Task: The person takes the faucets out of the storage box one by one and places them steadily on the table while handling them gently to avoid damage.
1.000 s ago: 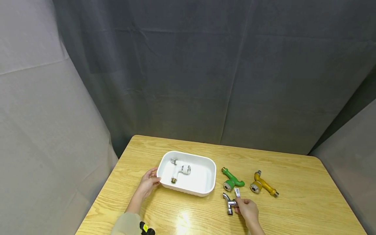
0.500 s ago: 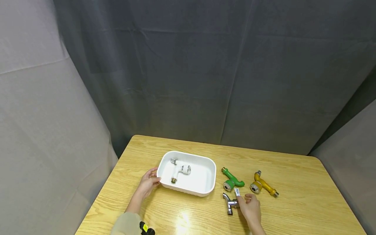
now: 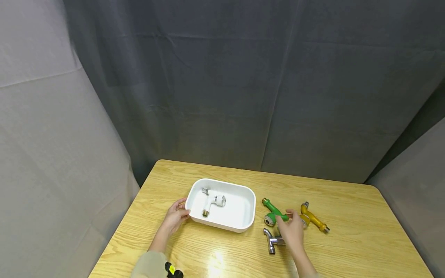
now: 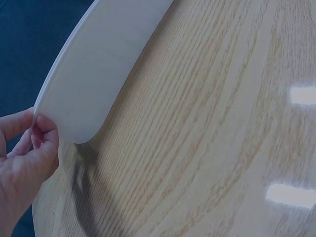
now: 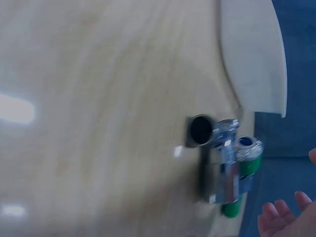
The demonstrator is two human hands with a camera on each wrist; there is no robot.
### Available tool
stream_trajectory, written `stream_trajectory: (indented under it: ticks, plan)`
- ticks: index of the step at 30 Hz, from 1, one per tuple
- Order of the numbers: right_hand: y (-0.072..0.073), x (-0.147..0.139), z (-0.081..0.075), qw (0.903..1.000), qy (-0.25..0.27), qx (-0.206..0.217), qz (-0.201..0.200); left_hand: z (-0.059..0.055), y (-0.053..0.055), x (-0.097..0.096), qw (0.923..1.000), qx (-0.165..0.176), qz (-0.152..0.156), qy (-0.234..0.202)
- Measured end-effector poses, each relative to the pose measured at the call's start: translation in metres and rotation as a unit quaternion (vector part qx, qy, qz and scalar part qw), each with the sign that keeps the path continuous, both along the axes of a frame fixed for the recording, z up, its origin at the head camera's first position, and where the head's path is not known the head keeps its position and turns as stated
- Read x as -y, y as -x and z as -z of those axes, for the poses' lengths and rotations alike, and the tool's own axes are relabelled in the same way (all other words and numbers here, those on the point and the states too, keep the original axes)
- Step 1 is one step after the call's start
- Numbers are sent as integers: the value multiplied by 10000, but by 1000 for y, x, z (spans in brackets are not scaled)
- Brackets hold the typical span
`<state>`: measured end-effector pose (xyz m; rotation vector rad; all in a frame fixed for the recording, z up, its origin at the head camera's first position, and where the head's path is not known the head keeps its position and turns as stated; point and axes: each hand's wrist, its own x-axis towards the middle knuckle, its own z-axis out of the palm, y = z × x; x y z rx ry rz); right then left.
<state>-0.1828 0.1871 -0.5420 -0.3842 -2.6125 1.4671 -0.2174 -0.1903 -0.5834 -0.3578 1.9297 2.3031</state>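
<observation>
My left hand [image 3: 175, 218] pinches the left end of a white tray [image 3: 247, 227] between thumb and fingers; the left wrist view shows the grip on its rim [image 4: 40, 96]. Inside the tray lies a white faucet [image 3: 209, 204]. My right hand [image 3: 292, 231] hovers with parted fingers over the spout end of a green faucet [image 3: 272, 209], partly covering it. In the right wrist view that hand [image 5: 289, 219] appears apart from the faucets, holding nothing. A chrome faucet [image 3: 272, 241] lies nearer me, its handle side hidden behind the hand.
A yellow faucet [image 3: 314, 220] rests right of the green one, its knob partly behind my right hand. The wooden table [image 3: 365, 231] runs back to a dark grey curtain [image 3: 222, 96], with lighter cloth [image 3: 62, 154] on the left.
My right hand has let go of the chrome faucet, which stays on the table, and moved up and away from me to the green faucet. My left hand and the tray stay put.
</observation>
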Motion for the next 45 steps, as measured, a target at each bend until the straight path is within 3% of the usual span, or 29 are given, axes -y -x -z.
stream_trajectory:
  ticks: [14, 24, 35, 45]
  plan:
    - [34, 40, -29, 9933, 903, -143, -707, -1, -2, 1, 10000, -43, 22, -61]
    - [52, 71, -34, 9829, 1433, 395, -1087, -1, -2, 1, 10000, -20, -3, -60]
    - [70, 109, -22, 9634, 2263, 882, -1134, 1, -1, 0, 9999, -126, -25, -26]
    - [76, 131, -3, 9422, 2831, 1510, -963, 0, -1, 0, 10000, -56, -68, -22]
